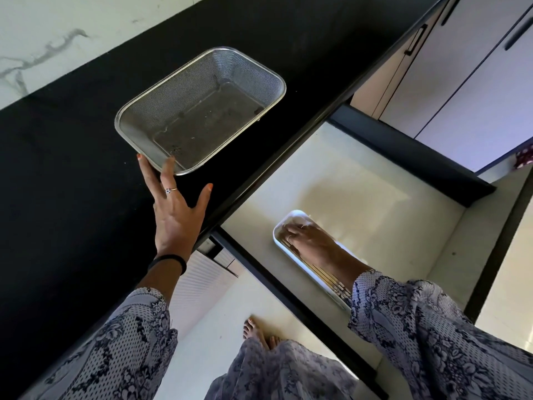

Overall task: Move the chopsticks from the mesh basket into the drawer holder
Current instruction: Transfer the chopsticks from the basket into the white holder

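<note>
The steel mesh basket (202,82) stands on the black counter with nothing visible inside it. My left hand (176,209) reaches up to its near rim, fingers spread, fingertips touching the rim. A long white holder (284,249) lies in the open drawer (360,180). Wooden chopsticks (331,280) lie lengthwise in the holder, mostly hidden under my arm. My right hand (310,239) rests flat on the chopsticks at the holder's far end, fingers pressed down on them.
The black counter (72,168) runs diagonally, with a marbled wall behind it. The drawer's dark side walls and front frame the holder. Cupboard doors with black handles (415,40) stand at the upper right. A bare foot (259,333) stands on the floor below.
</note>
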